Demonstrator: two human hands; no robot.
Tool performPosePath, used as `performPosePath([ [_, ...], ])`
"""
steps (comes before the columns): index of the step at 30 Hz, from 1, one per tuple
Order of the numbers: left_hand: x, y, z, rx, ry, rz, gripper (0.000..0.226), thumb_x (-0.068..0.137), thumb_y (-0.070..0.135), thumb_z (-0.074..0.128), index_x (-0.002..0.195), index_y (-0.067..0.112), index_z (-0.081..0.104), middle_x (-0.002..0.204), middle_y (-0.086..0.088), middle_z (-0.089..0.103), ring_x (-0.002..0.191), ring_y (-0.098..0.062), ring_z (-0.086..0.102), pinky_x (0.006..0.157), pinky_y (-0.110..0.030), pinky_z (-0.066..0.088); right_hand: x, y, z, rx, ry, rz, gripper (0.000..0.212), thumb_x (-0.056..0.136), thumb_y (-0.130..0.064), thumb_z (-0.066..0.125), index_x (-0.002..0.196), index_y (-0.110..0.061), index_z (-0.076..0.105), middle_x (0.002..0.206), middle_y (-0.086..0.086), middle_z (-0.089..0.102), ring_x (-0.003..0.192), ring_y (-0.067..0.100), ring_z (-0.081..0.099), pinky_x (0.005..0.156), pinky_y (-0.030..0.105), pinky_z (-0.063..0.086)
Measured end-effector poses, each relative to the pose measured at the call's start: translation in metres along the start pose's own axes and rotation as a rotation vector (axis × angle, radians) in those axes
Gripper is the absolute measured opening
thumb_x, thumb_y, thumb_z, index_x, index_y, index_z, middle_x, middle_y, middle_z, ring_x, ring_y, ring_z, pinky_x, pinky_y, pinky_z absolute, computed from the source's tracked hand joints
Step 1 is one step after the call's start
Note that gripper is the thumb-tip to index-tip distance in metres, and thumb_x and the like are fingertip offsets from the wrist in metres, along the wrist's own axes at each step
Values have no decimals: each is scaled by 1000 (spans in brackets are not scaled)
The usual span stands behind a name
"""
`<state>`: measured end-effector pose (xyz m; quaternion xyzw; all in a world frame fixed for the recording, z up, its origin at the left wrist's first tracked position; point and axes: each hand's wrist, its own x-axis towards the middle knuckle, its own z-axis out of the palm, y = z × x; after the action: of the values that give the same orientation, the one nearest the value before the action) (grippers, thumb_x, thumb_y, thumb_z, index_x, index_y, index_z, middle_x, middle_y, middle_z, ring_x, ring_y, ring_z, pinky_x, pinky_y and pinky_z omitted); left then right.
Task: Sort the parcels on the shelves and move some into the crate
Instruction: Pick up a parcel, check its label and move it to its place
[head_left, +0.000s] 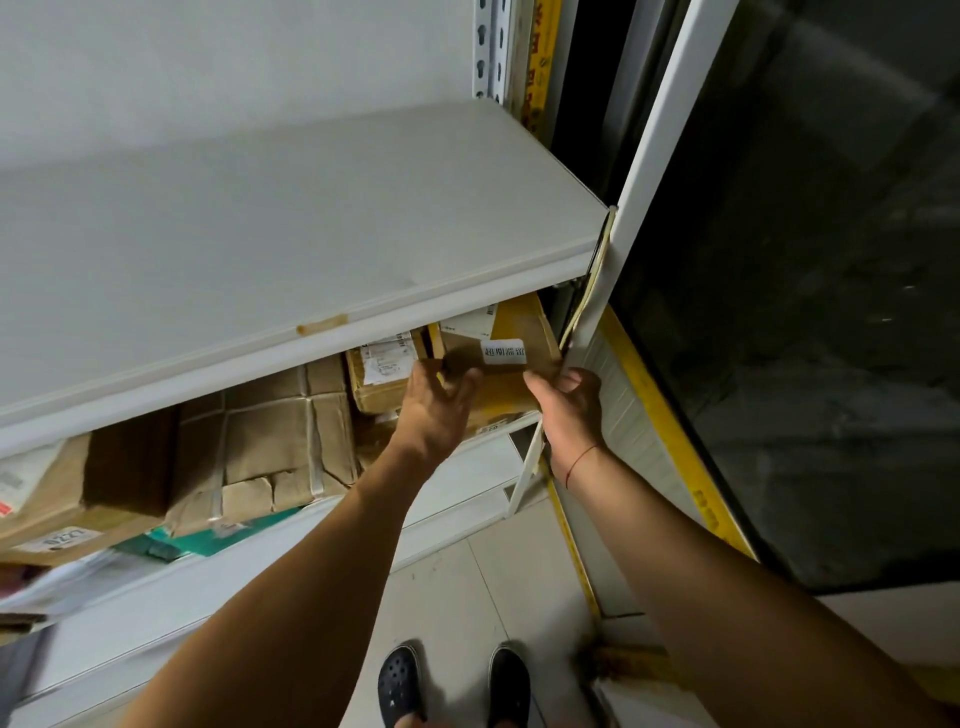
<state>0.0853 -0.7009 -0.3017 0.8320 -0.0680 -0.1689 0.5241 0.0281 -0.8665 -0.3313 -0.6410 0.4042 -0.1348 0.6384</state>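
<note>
Dark shoes (400, 680) are seen nearest on the tiled floor. Farther, a small brown parcel (511, 358) on the right end of the lower shelf (457, 467) is held at both sides: the left hand (434, 402) and right hand (569, 402) each have their grip closed on it. Taped parcels (275, 436) lie to its left.

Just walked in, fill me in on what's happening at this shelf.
A person is reaching under the upper shelf board with both hands. The left hand and right hand grip a brown cardboard parcel at the right end of the lower shelf, one hand on each side. Other parcels sit to its left. No crate is in view.
</note>
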Motion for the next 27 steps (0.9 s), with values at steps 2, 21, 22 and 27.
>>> performPosePath([
  [2,0,5,2,-46,3,-12,58,99,56,65,142,21,47,134,-6,59,124,-29,61,109,-53,52,2,-1,-3,16,-18,15,43,93,-28,80,127,-15,57,113,-1,73,99,13,71,67,17,52],
  [21,18,0,26,128,-8,-87,49,114,47,33,157,24,33,160,-21,45,130,-51,58,110,-60,48,18,-9,13,10,-48,33,59,88,-57,80,122,-26,43,125,6,62,104,19,65,92,42,61],
  [22,18,-5,23,46,13,-98,53,111,54,37,156,27,34,153,-19,54,124,-49,63,107,-59,51,15,-8,11,38,-67,19,61,86,-55,84,121,-27,44,125,6,62,107,21,67,93,43,61],
  [27,-15,-9,7,-32,43,-30,53,112,42,47,161,23,38,147,-11,60,131,-33,61,104,-31,46,-7,5,-9,-14,-153,19,90,58,-79,87,134,-46,53,139,-1,47,120,24,62,97,48,61],
])
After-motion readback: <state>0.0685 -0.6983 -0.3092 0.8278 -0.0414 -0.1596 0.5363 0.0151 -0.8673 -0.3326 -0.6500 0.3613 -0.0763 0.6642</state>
